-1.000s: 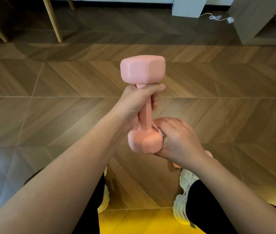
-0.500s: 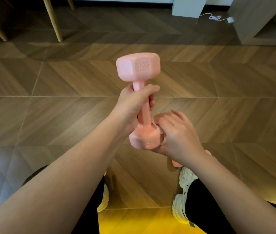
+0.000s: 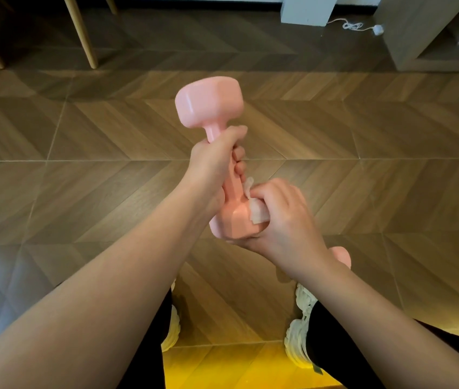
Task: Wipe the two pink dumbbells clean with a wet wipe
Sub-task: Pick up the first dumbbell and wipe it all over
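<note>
Now, closest to you and below both wrists, your legs in black trousers [image 3: 340,349] end in chunky white trainers [image 3: 299,318] planted on the brown herringbone wood floor [image 3: 82,192]; just behind your right wrist, a second pink dumbbell [image 3: 342,255] lies on that floor, mostly hidden by the arm, so only one rounded end shows. Your right hand [image 3: 284,217] is curled, pinching a folded, translucent white wet wipe [image 3: 257,213] and pressing it against the lower head of the glossy pink dumbbell with blocky heads [image 3: 231,223] that you hold in the air; your thumb runs under that head, your fingers bend over its top. Just above and to the left of it, your left hand [image 3: 211,164] is wrapped tight round the slim handle, fingertips showing on the right side; the dumbbell stands nearly upright, leaning a little left, its upper head clear above the left fist. Well beyond both hands: slanted pale wooden chair legs [image 3: 82,32] up and left of the left hand; a white square post [image 3: 309,9] and a coiled white cable [image 3: 351,25] up and right of the right hand; a light wooden cabinet [image 3: 419,32] further right.
</note>
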The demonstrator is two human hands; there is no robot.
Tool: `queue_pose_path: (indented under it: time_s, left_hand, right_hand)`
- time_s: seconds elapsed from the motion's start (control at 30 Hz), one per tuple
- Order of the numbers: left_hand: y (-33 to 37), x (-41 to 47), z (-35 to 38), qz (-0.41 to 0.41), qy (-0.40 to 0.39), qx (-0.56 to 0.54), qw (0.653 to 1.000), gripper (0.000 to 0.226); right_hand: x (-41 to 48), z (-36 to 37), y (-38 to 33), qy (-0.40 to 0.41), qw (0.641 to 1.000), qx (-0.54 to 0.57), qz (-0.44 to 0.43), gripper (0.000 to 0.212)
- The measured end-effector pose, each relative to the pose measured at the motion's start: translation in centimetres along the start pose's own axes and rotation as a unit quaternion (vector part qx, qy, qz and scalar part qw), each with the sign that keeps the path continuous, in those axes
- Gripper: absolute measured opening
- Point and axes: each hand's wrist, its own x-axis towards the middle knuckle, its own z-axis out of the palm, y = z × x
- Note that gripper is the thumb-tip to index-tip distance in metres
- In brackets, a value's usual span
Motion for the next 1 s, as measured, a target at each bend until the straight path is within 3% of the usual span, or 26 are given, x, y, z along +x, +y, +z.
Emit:
queue_pose_path:
  time_s: [0.17, 0.4, 0.57, 0.73, 0.9, 1.0]
  left_hand:
    - [0.3, -0.1, -0.3, -0.009, 0.018, 0.012, 1.000, 0.033]
    - [0.6, 0.3, 0.1, 0.011, -0.023, 0.057, 0.998, 0.034]
    - [0.2, 0.3, 0.2, 0.007, -0.065, 0.083, 0.994, 0.038]
    - [0.7, 0.4, 0.0, 0.013, -0.077, 0.059, 0.995, 0.040]
    - [0.8, 0.2, -0.1, 0.006, -0.137, 0.070, 0.988, 0.040]
    - [0.9, 0.0, -0.1, 0.003, -0.182, 0.061, 0.981, 0.040]
  right_hand:
    - [0.1, -0.3, 0.3, -0.105, 0.992, 0.072, 0.010, 0.053]
    - [0.1, -0.4, 0.5, -0.047, 0.998, 0.035, -0.008, 0.047]
    - [0.1, -0.1, 0.5, -0.144, 0.990, 0.012, 0.003, 0.058]
    - [0.0, -0.6, 0.4, -0.039, 0.999, 0.020, 0.015, 0.045]
    - [0.0, 0.1, 0.7, -0.115, 0.986, 0.121, 0.016, 0.055]
    - [-0.2, -0.1, 0.8, -0.071, 0.989, 0.130, 0.020, 0.051]
